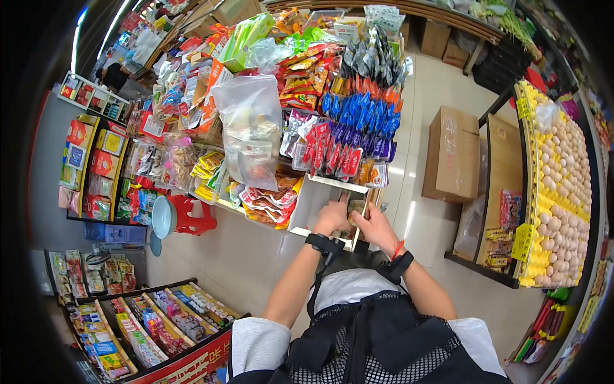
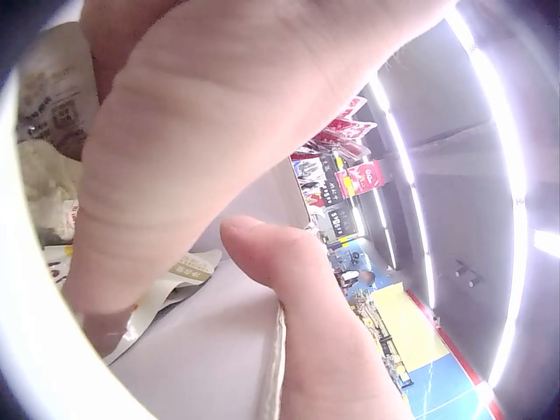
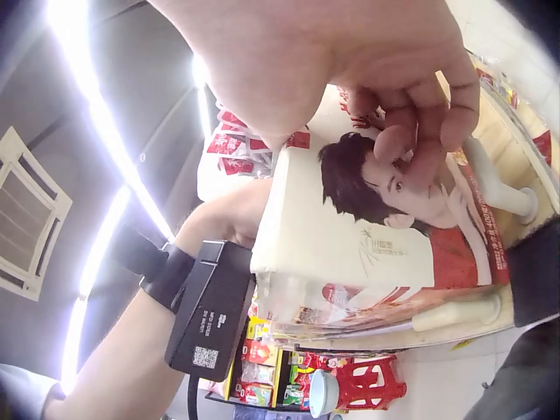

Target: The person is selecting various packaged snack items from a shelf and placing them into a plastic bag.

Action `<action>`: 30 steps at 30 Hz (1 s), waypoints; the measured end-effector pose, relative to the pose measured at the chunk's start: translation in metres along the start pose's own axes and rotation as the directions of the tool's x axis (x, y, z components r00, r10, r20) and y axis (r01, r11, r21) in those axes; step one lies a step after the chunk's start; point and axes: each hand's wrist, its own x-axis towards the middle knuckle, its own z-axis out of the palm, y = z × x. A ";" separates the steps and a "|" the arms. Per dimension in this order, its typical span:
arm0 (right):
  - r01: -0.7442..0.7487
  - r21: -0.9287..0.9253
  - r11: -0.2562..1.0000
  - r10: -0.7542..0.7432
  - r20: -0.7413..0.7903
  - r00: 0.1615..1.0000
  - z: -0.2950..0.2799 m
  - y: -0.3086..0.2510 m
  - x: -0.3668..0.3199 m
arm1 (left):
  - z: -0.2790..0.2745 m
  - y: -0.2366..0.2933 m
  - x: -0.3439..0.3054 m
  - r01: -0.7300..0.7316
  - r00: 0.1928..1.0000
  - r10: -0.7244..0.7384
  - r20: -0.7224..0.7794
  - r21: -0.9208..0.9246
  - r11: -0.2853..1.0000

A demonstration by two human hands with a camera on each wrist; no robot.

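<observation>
Right fingertips (image 3: 411,144) are bunched and curled tight just over the printed side of the white display box (image 3: 350,236). I can't tell whether anything is pinched between them. The left thumb (image 2: 289,289) lies along the cardboard edge with the fingers bent over the wall, which reads as a grip on the box. Pale snack packets (image 2: 48,114) sit just behind those fingers.

From the head cam, the left hand (image 1: 332,217) and right hand (image 1: 376,225) are side by side in the near end of the box (image 1: 311,200). The box sits at the front lip of the shelf, under the hanging red and blue sachet strips (image 1: 358,121).

My read on doing this well:
- Left hand should pin the wall. The box sits at the shelf edge and looks light, so it could slide or tip.
- Right hand should work one packet at a time and grip the seam, not the body.
- Keep elbows in, since the clear plastic bag (image 1: 251,128) hangs near on the left.
- Keep packets upright and faces forward.
</observation>
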 end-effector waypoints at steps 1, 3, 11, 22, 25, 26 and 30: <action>0.006 0.002 1.000 -0.006 -0.003 1.000 0.004 0.008 0.003 | 0.002 -0.002 0.001 -0.008 1.000 0.008 0.003 -0.019 1.000; 0.011 -0.007 1.000 -0.011 -0.014 1.000 0.005 0.009 0.005 | 0.004 0.001 0.000 0.011 1.000 -0.011 -0.011 -0.013 1.000; 0.028 -0.015 1.000 -0.028 0.006 1.000 0.003 0.008 0.005 | -0.004 -0.013 -0.011 0.005 0.992 -0.036 -0.125 -0.240 0.971; 0.046 -0.021 0.999 -0.047 -0.042 0.998 0.007 0.016 0.006 | -0.004 -0.012 -0.039 -0.132 0.890 -0.010 -0.455 -0.279 0.951; 0.047 -0.030 0.998 -0.049 -0.083 0.995 0.007 0.012 0.003 | -0.012 -0.007 -0.052 -0.125 0.880 -0.022 -0.475 -0.276 0.953; 0.043 -0.029 0.999 -0.045 -0.094 0.995 0.009 0.012 0.001 | -0.013 -0.007 -0.056 -0.145 0.872 -0.014 -0.489 -0.287 0.947; 0.055 -0.030 0.998 -0.058 -0.121 0.991 0.011 0.013 0.001 | -0.012 -0.008 -0.065 -0.215 0.836 0.021 -0.548 -0.292 0.932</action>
